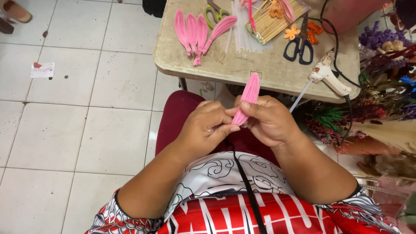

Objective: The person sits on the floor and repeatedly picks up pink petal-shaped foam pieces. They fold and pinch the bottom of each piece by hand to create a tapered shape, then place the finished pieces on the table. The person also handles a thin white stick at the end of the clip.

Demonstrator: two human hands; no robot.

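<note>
Both hands meet over my lap around one pink ribbed petal, which stands upright with its tip pointing at the table. My right hand wraps its lower end, thumb across the front. My left hand pinches the petal's base with its fingertips. Several more pink petals lie fanned out on the beige table ahead.
On the table are a white glue gun with a black cord, black scissors, green-handled scissors, a pack of bamboo sticks, clear glue sticks and small orange flowers. Artificial flowers crowd the right. White tiled floor lies left.
</note>
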